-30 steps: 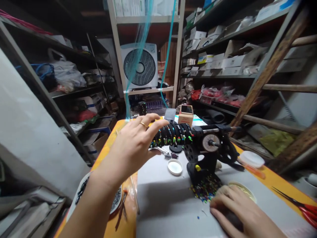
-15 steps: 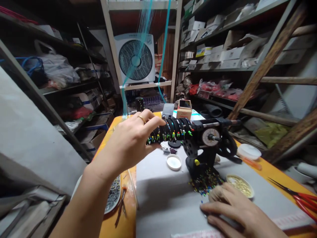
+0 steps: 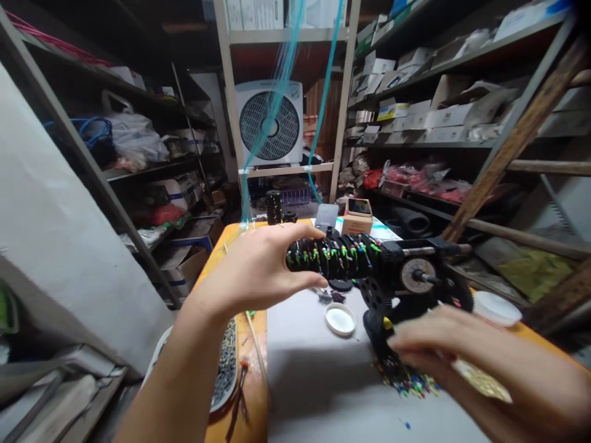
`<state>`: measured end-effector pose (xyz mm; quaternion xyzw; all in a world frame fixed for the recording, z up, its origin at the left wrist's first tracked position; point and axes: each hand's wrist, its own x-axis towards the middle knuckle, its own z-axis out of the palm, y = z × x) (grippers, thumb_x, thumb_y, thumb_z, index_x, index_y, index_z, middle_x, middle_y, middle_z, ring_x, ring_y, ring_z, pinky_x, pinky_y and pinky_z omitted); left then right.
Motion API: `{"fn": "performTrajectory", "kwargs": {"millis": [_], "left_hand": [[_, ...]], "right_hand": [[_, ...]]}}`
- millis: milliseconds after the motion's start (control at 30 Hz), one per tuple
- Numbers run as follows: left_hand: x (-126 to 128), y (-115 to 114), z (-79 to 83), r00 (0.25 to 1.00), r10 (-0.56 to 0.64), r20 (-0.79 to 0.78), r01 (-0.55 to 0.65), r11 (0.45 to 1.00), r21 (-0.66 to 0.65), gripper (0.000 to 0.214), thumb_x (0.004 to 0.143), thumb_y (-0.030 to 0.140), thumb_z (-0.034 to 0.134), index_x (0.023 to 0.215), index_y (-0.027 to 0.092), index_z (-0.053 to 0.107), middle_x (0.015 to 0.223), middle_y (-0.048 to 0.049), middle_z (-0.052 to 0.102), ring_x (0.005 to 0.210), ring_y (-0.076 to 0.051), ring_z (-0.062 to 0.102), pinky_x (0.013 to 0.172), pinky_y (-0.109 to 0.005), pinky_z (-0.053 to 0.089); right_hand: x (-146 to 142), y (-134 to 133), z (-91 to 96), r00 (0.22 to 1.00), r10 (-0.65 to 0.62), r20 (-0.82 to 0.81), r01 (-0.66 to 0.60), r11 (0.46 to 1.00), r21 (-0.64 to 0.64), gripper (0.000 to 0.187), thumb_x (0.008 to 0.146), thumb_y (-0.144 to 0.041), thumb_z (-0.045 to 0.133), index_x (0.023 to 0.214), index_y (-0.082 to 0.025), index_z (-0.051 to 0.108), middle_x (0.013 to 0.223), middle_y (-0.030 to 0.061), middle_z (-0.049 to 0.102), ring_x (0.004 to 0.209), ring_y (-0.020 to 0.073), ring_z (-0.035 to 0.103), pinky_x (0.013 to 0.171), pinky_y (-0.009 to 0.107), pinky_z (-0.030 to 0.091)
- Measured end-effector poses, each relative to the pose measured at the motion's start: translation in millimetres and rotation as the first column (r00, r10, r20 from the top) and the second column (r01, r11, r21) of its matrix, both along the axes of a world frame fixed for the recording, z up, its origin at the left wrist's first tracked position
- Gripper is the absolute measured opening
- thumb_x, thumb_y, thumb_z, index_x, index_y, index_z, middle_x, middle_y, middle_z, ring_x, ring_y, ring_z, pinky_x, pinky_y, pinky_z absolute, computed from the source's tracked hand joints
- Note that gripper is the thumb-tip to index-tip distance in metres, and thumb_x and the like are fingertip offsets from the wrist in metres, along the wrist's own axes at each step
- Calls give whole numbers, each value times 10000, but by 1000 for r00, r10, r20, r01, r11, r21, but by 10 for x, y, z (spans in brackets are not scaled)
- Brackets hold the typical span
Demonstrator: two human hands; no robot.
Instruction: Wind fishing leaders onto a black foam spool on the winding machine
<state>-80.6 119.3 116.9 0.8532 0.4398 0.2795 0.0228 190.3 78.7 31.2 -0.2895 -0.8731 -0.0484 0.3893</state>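
Note:
My left hand (image 3: 256,267) curves round the left end of a black roller (image 3: 341,258) ringed with small coloured bead-like pieces, mostly green. Its fingers lie over the top and its thumb stretches along the underside. The roller is mounted on a black hand-sized machine (image 3: 392,271) with a round dial (image 3: 418,275) and gears. My right hand (image 3: 494,351), blurred by motion, is raised beside the machine's base with its fingertips close together; whatever they pinch is too small to make out. Under it lies a pile of tiny multicoloured pieces (image 3: 413,384).
A white lid (image 3: 340,320) lies on the grey sheet. Right of the pile is a dish of gold bits (image 3: 487,381), partly hidden. At left stands a tray of small dark pieces (image 3: 226,357). A fan (image 3: 270,126) and teal strands (image 3: 323,98) are behind, with loaded shelves either side.
My right hand has lifted from the sheet near the pile towards the machine's base. My left thumb has stretched out beneath the roller, and the pieces on it sit differently. The view has tilted up.

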Motion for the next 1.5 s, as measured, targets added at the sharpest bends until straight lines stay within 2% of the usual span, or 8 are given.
{"fn": "performTrajectory", "kwargs": {"millis": [100, 167, 233, 467, 800, 933, 1100, 1500], "left_hand": [[-17, 13, 1, 999, -26, 38, 27, 999, -21, 454, 785, 349, 760, 1212, 275, 626, 1173, 6, 722, 1048, -208, 663, 924, -361, 497], [-18, 9, -6, 999, -38, 37, 39, 999, -19, 464, 788, 341, 760, 1223, 264, 619, 1214, 4, 710, 1091, -206, 652, 943, -356, 489], [-14, 4, -9, 999, -47, 27, 47, 999, -25, 469, 795, 344, 754, 1233, 256, 611, 1244, -1, 700, 1121, -208, 643, 955, -358, 486], [-14, 12, -4, 998, -62, 30, 63, 998, -28, 457, 800, 362, 754, 1222, 261, 612, 1260, -16, 695, 1148, -238, 637, 973, -379, 489], [-27, 10, -21, 998, -61, 23, 61, 998, 6, 456, 804, 360, 751, 1223, 245, 612, 1248, -3, 694, 1145, -201, 629, 988, -347, 482], [-30, 15, -37, 998, -54, -14, 54, 998, 21, 575, 751, 369, 791, 1264, 226, 576, 1252, -20, 686, 1133, -221, 630, 984, -365, 488], [-20, 29, -26, 998, -67, -23, 67, 998, 19, 514, 754, 280, 780, 1222, 212, 578, 1191, -28, 692, 1066, -222, 645, 929, -356, 499], [-20, 56, -23, 994, -110, -12, 110, 994, 4, 434, 773, 275, 758, 1173, 204, 602, 1072, -16, 707, 983, -208, 646, 825, -324, 470]], "right_hand": [[-221, 194, 422, 993, -23, -113, 44, 981, 187, 157, 897, -123, 639, 994, -244, 658, 954, -15, 700, 817, 127, 673, 763, 229, 525], [-385, 316, 594, 985, -2, -171, 41, 974, 222, 114, 892, -127, 654, 941, -228, 673, 983, 15, 673, 856, 137, 663, 761, 248, 524], [-520, 415, 665, 980, 30, -198, 12, 978, 208, 92, 887, -120, 663, 916, -205, 682, 975, 41, 652, 889, 153, 652, 769, 272, 524], [-655, 536, 616, 980, 53, -193, -23, 988, 152, 79, 890, -121, 664, 913, -191, 690, 942, 49, 662, 902, 167, 643, 787, 305, 529], [-649, 543, 624, 993, -2, -121, 28, 977, 211, 47, 899, -135, 651, 902, -171, 682, 946, 54, 667, 870, 163, 653, 765, 281, 514], [-629, 516, 637, 998, 5, -62, 8, 977, 211, 60, 912, -120, 627, 904, -166, 664, 953, 47, 657, 862, 143, 640, 764, 252, 496], [-611, 503, 618, 1000, 6, -24, 0, 966, 260, 51, 922, -123, 618, 927, -169, 640, 967, 45, 658, 871, 137, 638, 775, 240, 489], [-606, 526, 480, 1000, -16, 11, 10, 917, 399, 108, 900, -59, 634, 968, -141, 654, 1002, 65, 659, 916, 131, 640, 918, 219, 471]]}}
